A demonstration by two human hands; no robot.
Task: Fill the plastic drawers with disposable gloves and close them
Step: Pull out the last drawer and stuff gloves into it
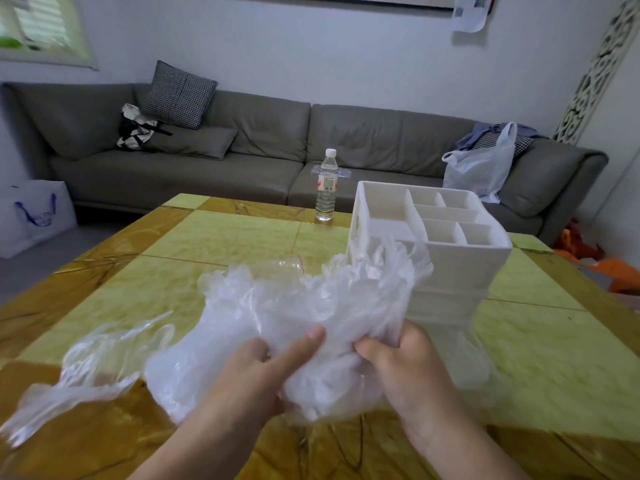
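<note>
Left hand point(252, 372): bare; no glove, ring or watch visible.
Right hand point(405, 372): bare; no glove, ring or watch visible.
Forearms: bare to the frame edge; no sleeve in view.
Nails: short, unpainted.

Home living room: grey sofa point(277, 147) with cushions point(178, 95), shuttered window point(45, 26), marble-top table point(225, 237).

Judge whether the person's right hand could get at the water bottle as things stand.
Probably not yet: the right hand grips the bunch of gloves, and the white organiser stands between it and the water bottle at the table's far edge.
</note>
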